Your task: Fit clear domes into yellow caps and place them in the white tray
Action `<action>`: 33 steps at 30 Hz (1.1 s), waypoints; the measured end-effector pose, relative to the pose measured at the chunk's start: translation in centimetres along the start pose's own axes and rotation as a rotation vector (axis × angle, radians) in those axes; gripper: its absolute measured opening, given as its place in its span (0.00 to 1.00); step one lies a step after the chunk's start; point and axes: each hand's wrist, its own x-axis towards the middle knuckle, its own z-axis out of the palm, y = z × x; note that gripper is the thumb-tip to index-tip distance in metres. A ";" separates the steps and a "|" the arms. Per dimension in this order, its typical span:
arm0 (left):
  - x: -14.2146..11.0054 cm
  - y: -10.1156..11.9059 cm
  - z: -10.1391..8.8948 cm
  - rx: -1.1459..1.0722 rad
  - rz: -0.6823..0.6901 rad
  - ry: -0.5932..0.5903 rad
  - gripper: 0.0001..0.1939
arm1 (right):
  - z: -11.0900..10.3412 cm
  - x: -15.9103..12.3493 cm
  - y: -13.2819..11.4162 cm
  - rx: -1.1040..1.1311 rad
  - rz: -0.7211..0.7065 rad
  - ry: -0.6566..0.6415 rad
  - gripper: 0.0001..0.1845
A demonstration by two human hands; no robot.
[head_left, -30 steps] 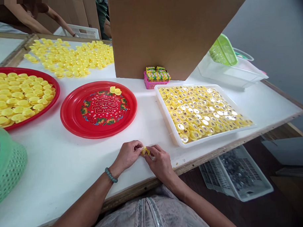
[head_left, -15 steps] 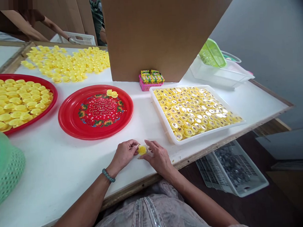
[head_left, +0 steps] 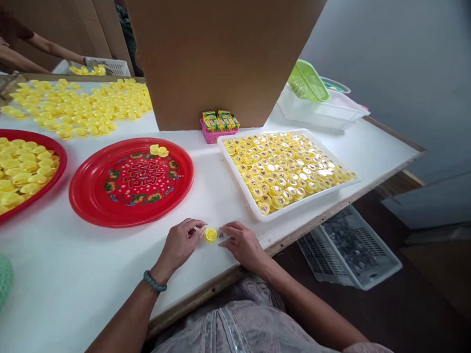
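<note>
Over the table's front part, my left hand [head_left: 182,243] is closed in a pinch at the left edge of a small round yellow plastic case [head_left: 210,235], which faces up and looks hollow. Something whitish shows at those fingertips, too small to name. Just right of the case, my right hand [head_left: 243,245] pinches a small clear disc [head_left: 222,235] with a dark mark between thumb and fingers. A narrow gap separates disc and case. To the right, a white tray [head_left: 247,199] holds rows of yellow cases with shiny pictured faces.
A red plate [head_left: 85,200] carries a couple of yellow cases [head_left: 159,150]. Another red tray [head_left: 60,151] is heaped with them, and more lie loose behind. Upright cardboard [head_left: 231,58] stands behind a pink basket [head_left: 218,136] of small boxes. A co-worker's arm [head_left: 57,49] reaches into a white basket.
My right hand has drawn slightly away from the yellow case, and the clear disc now shows in its fingers. The view has shifted. Yellow pieces now show in the co-worker's basket.
</note>
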 end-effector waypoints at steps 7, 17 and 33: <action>-0.6 -1.4 -3.2 0.067 -0.076 0.185 0.12 | 0.8 0.2 -0.1 -0.136 -0.108 0.011 0.07; -1.6 -0.5 -3.8 0.065 -0.103 0.253 0.10 | 1.0 0.7 0.5 -0.257 -0.222 0.049 0.08; -2.1 1.6 -0.8 -0.714 -0.221 -0.041 0.12 | 0.7 1.6 -5.1 1.048 0.355 -0.047 0.17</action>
